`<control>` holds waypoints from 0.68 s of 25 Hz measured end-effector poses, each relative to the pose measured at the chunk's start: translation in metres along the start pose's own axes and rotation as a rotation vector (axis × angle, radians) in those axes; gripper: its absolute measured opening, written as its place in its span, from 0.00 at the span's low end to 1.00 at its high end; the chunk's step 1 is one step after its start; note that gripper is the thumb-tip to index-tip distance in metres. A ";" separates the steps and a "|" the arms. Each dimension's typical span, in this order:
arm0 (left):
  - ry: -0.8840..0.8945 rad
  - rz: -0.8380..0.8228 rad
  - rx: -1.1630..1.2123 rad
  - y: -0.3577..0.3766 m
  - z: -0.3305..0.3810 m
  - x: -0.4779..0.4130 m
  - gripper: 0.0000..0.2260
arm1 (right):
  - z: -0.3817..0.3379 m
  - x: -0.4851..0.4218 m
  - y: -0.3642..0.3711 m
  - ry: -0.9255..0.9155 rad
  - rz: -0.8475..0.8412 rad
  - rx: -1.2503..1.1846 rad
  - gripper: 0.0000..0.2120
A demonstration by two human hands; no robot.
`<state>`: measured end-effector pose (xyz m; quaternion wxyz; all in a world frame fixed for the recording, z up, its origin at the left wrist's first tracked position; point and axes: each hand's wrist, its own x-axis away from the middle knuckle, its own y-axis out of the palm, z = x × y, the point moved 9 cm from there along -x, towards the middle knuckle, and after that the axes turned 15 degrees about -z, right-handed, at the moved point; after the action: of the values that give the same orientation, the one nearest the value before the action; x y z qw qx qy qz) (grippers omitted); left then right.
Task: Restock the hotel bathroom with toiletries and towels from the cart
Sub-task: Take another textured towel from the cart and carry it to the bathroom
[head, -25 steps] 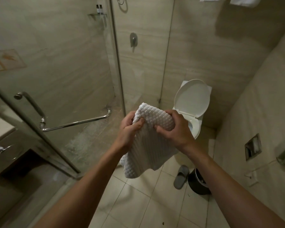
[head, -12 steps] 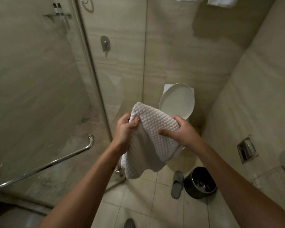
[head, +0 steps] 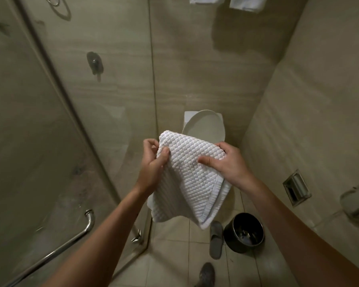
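A white waffle-textured bath mat point(head: 188, 181) hangs folded in front of me, above the tiled floor and in front of the toilet. My left hand point(head: 153, 164) grips its upper left corner with fingers curled round the edge. My right hand point(head: 226, 162) holds the upper right edge, thumb on the near face and fingers behind. The mat's lower corners droop, showing a hemmed border. White towels point(head: 245, 3) hang high on the back wall.
A toilet point(head: 205, 125) with raised lid stands behind the mat. A black bin point(head: 245, 230) and a grey slipper point(head: 216, 239) lie on the floor at right. The glass shower door point(head: 50, 141) with chrome handle point(head: 71, 239) fills the left. A recessed paper holder point(head: 296, 187) is in the right wall.
The view has swung right, moving the shower door and handle left. My hands have drawn apart along the mat's top edge, spreading it wider.
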<state>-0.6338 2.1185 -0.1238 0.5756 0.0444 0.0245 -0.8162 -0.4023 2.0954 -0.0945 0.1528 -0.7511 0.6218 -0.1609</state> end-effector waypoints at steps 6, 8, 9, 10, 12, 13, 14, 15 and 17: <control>-0.081 -0.020 -0.155 0.033 -0.002 -0.083 0.35 | 0.022 -0.058 -0.053 -0.052 0.021 0.033 0.26; -0.080 0.008 -0.150 0.041 -0.006 -0.117 0.28 | 0.033 -0.082 -0.074 -0.055 0.017 0.021 0.24; -0.070 0.025 -0.123 0.046 -0.006 -0.134 0.26 | 0.036 -0.094 -0.087 -0.061 0.026 0.011 0.24; -0.060 0.045 -0.093 0.052 -0.005 -0.152 0.24 | 0.039 -0.108 -0.101 -0.066 0.031 -0.007 0.24; -0.049 0.106 -0.053 0.061 -0.001 -0.182 0.21 | 0.043 -0.132 -0.125 -0.085 0.017 -0.068 0.24; -0.042 0.138 -0.036 0.064 0.001 -0.194 0.19 | 0.045 -0.143 -0.136 -0.101 0.008 -0.100 0.23; -0.031 0.165 -0.022 0.066 0.002 -0.204 0.18 | 0.049 -0.152 -0.145 -0.111 0.004 -0.139 0.22; -0.017 0.190 -0.010 0.067 0.005 -0.215 0.17 | 0.056 -0.161 -0.153 -0.116 0.002 -0.203 0.23; -0.001 0.239 0.024 0.066 0.009 -0.236 0.16 | 0.076 -0.178 -0.164 -0.097 0.008 -0.374 0.27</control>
<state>-0.4933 2.3172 -0.0905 0.6682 0.0535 0.0090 -0.7420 -0.2553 2.3018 -0.1018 0.0410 -0.7707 0.6358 -0.0055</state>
